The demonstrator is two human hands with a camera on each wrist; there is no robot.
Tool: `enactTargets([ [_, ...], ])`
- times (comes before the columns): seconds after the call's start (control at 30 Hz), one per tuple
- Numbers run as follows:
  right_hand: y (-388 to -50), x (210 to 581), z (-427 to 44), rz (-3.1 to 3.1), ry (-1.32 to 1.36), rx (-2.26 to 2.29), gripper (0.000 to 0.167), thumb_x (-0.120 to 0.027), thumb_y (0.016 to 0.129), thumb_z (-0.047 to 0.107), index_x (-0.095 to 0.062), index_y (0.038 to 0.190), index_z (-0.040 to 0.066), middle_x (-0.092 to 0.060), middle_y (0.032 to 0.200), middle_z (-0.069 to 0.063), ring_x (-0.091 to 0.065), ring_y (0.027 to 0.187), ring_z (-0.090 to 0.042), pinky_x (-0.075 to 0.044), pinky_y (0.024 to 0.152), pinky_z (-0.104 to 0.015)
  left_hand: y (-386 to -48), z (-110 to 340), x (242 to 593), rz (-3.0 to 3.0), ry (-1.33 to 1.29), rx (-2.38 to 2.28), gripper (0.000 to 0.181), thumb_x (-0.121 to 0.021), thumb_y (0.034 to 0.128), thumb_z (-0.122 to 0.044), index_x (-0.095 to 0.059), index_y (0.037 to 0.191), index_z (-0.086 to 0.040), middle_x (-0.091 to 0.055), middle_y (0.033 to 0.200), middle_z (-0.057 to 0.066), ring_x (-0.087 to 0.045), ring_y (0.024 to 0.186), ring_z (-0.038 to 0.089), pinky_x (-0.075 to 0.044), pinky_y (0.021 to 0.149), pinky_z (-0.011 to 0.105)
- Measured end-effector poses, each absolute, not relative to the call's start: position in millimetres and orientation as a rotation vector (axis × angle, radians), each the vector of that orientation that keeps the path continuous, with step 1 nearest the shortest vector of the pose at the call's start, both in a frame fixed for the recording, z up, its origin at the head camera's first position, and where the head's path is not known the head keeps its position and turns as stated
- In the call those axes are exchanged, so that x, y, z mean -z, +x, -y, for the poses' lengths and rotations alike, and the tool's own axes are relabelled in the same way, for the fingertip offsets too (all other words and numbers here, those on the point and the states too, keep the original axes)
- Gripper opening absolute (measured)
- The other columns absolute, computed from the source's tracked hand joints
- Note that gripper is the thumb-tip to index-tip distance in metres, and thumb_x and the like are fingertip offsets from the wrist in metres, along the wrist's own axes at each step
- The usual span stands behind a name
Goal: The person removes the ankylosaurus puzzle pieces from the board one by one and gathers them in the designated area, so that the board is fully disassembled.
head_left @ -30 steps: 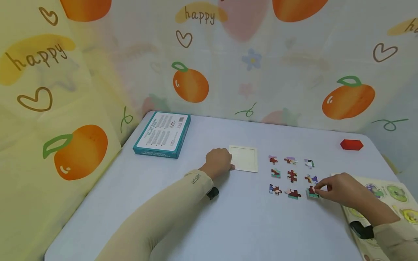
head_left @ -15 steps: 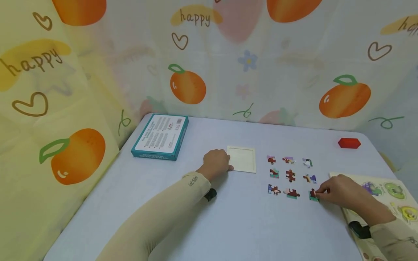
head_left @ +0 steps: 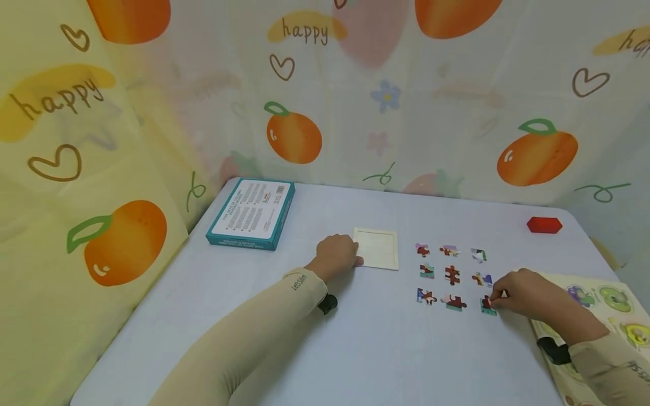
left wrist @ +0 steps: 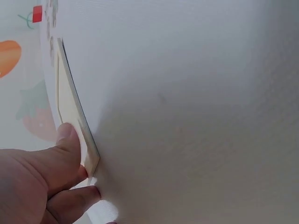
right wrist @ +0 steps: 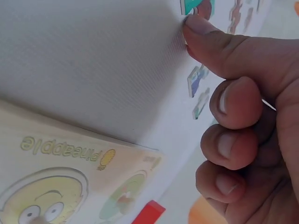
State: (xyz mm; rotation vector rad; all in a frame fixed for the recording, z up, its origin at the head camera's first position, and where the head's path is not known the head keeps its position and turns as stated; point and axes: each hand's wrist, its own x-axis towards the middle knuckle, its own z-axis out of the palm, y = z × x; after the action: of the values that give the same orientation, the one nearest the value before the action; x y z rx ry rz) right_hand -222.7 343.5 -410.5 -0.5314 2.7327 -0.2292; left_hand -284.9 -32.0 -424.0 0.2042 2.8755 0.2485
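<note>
My left hand (head_left: pixel 335 256) pinches the near-left corner of a square cream frame (head_left: pixel 376 256) lying on the table. In the left wrist view the thumb (left wrist: pixel 69 137) lies on top of the frame (left wrist: pixel 70 100), with fingers at its edge. Right of it, several jigsaw pieces (head_left: pixel 452 275) are spread in rows, spaced apart. My right hand (head_left: pixel 523 296) pinches the nearest right piece (head_left: pixel 488 308), brown and green, at the table surface. In the right wrist view that piece (right wrist: pixel 203 8) shows past the thumb, partly cut off; the other fingers are curled.
A teal box (head_left: pixel 251 214) with a white printed label lies at the back left. At the back right sits a red block (head_left: pixel 544 225). A cream fruit-picture board (head_left: pixel 616 304) lies along the right edge, under my right forearm. A patterned cloth (head_left: pixel 335 124) hangs behind the table.
The jigsaw piece in my right hand has come down flat and shifted slightly right and nearer. My left hand stays on the frame. The head view has shifted a little.
</note>
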Motion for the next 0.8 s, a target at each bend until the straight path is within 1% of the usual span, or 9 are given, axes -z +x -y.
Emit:
enactTargets([
  [0.07,-222.9,409.5,-343.3,-2.731,-0.534,0.23,0.007,-0.082,0.079,0.021,-0.075,0.08,0.019,-0.067,0.079,0.006,-0.052,0.073,-0.015,-0.047,0.063,-0.031,-284.7,32.8,425.3,-2.875,0.223,-0.258,0.035,-0.067,0.0896,-0.048,-0.063,0.078,-0.015,-0.056,0.071,0.001,-0.048,0.064,0.016,-0.042,0.056,0.03],
  [0.17,-223.9,408.2,-343.0,-2.722,-0.541,0.233,0.007,-0.082,0.079,0.02,-0.075,0.081,0.019,-0.068,0.081,0.004,-0.052,0.073,-0.015,-0.048,0.064,-0.032,-284.4,34.3,427.3,-2.884,0.246,-0.283,0.033,-0.065,0.0914,-0.047,-0.071,0.093,-0.015,-0.065,0.083,0.003,-0.054,0.072,0.018,-0.045,0.061,0.031],
  [0.27,-225.0,407.6,-342.8,-2.713,-0.542,0.223,0.007,-0.082,0.079,0.02,-0.075,0.082,0.019,-0.069,0.083,0.003,-0.053,0.074,-0.016,-0.048,0.065,-0.033,-284.5,35.9,427.9,-2.892,0.26,-0.342,0.039,-0.063,0.0933,-0.046,-0.071,0.119,-0.018,-0.069,0.11,0.004,-0.062,0.096,0.021,-0.05,0.076,0.035],
  [0.33,-225.4,407.8,-342.5,-2.71,-0.532,0.207,0.008,-0.082,0.079,0.02,-0.075,0.082,0.019,-0.069,0.084,0.002,-0.054,0.075,-0.016,-0.049,0.066,-0.033,-285.4,37.4,426.2,-2.893,0.26,-0.39,0.044,-0.062,0.0943,-0.045,-0.066,0.13,-0.019,-0.064,0.127,0.003,-0.059,0.113,0.025,-0.048,0.088,0.038],
  [0.4,-225.5,407.7,-342.5,-2.709,-0.522,0.193,0.008,-0.083,0.078,0.021,-0.075,0.082,0.02,-0.069,0.085,0.002,-0.055,0.076,-0.016,-0.049,0.066,-0.033,-286.2,39.7,422.4,-2.892,0.254,-0.44,0.046,-0.062,0.0951,-0.043,-0.061,0.136,-0.021,-0.059,0.135,0.004,-0.053,0.124,0.027,-0.045,0.096,0.041],
  [0.47,-226.1,407.3,-343.0,-2.709,-0.526,0.187,0.009,-0.083,0.078,0.022,-0.075,0.082,0.02,-0.069,0.085,0.0,-0.055,0.076,-0.017,-0.05,0.066,-0.035,-287.1,43.2,416.7,-2.888,0.252,-0.47,0.045,-0.061,0.0958,-0.042,-0.061,0.136,-0.022,-0.059,0.135,0.003,-0.052,0.126,0.027,-0.044,0.097,0.042],
  [0.6,-228.3,405.1,-343.7,-2.715,-0.517,0.169,0.01,-0.084,0.077,0.023,-0.075,0.082,0.02,-0.069,0.086,0.0,-0.055,0.076,-0.017,-0.05,0.067,-0.036,-287.8,55.2,402.3,-2.888,0.285,-0.5,0.044,-0.059,0.097,-0.042,-0.06,0.137,-0.025,-0.063,0.128,0.001,-0.057,0.116,0.023,-0.049,0.084,0.037],
  [0.7,-229.9,399.9,-341.9,-2.724,-0.479,0.165,0.014,-0.084,0.076,0.027,-0.075,0.084,0.019,-0.07,0.089,-0.003,-0.056,0.079,-0.021,-0.051,0.069,-0.039,-287.2,67.4,392.4,-2.903,0.321,-0.506,0.042,-0.057,0.0979,-0.043,-0.061,0.136,-0.026,-0.066,0.123,-0.001,-0.058,0.11,0.02,-0.05,0.079,0.035],
  [0.8,-228.0,392.1,-338.8,-2.757,-0.469,0.189,0.015,-0.084,0.077,0.028,-0.075,0.085,0.019,-0.07,0.088,-0.002,-0.057,0.081,-0.023,-0.052,0.069,-0.041,-283.5,80.7,379.7,-2.906,0.333,-0.556,0.038,-0.056,0.0986,-0.042,-0.065,0.131,-0.025,-0.069,0.116,-0.002,-0.061,0.103,0.02,-0.051,0.078,0.035],
])
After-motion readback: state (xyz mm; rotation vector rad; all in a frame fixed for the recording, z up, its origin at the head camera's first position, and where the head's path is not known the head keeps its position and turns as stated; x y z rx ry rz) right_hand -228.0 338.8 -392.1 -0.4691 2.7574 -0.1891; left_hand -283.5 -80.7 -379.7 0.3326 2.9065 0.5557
